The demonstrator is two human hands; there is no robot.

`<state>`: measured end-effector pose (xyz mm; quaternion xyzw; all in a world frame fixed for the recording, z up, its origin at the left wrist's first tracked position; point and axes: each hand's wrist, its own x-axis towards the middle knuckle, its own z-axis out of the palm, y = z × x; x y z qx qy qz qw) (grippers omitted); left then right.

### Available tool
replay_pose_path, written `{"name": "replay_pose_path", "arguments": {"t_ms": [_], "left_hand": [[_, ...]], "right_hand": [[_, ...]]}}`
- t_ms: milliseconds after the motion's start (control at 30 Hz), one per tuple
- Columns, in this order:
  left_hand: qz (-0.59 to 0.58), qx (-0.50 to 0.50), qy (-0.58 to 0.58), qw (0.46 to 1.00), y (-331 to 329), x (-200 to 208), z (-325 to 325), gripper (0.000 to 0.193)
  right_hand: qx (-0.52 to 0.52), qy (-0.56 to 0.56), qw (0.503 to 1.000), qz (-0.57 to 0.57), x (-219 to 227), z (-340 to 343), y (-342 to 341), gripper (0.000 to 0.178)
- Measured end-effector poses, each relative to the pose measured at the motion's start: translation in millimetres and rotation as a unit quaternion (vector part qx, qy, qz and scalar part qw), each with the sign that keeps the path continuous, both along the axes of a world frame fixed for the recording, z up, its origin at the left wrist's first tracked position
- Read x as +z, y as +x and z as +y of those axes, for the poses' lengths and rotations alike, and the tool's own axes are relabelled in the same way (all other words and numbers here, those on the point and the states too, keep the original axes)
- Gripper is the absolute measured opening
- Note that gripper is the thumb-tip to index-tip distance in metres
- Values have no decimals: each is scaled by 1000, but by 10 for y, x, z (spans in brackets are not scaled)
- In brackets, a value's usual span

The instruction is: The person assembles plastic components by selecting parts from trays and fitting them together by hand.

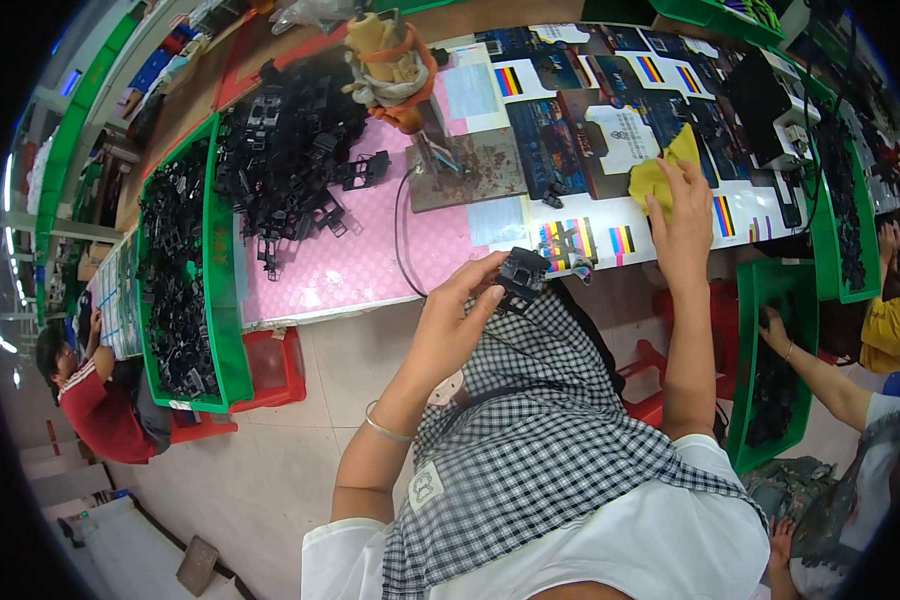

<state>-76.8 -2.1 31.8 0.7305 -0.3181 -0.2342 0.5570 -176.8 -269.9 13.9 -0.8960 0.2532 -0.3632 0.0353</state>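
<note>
My left hand [458, 322] grips a small black plastic part [520, 278] between thumb and fingers, just off the table's front edge. Farther right, my right hand [682, 230] has its fingers on a crumpled yellow cloth [652, 184], which lies over the printed sheets. Between and beyond my hands a rusty metal plate [490, 165] rests on the table. Above it stands a tool with a bulky handle [385, 70] wrapped in tape and orange bands. A large heap of black plastic parts [290, 150] covers the left of the table.
Green bins of black parts stand at the left [228, 300] and right [742, 400]. Pink bubble wrap [320, 270] covers the left tabletop. A black cable [398, 235] runs down near my left hand. Red stools [278, 370] stand below. A person in red [110, 410] sits left; others are right.
</note>
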Motion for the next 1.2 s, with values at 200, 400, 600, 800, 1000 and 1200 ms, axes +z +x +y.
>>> {"name": "replay_pose_path", "arguments": {"t_ms": [200, 400, 600, 800, 1000, 1200], "left_hand": [[34, -60, 19, 997, 70, 27, -244, 21], [27, -104, 12, 994, 68, 160, -453, 19], [-44, -230, 43, 971, 125, 293, -605, 17], [-22, -303, 68, 950, 105, 309, -743, 12], [-11, -215, 17, 976, 102, 214, -670, 12], [-43, -19, -36, 998, 106, 256, -135, 15]], "right_hand": [[60, 285, 956, -32, -183, -291, -149, 16], [322, 629, 707, 29, 275, 155, -217, 17], [437, 545, 707, 111, 245, 204, -190, 20], [413, 524, 725, 174, 328, 178, -321, 18], [302, 459, 836, 0, 262, 59, -239, 20], [108, 252, 945, -181, 275, -242, -161, 30]]}}
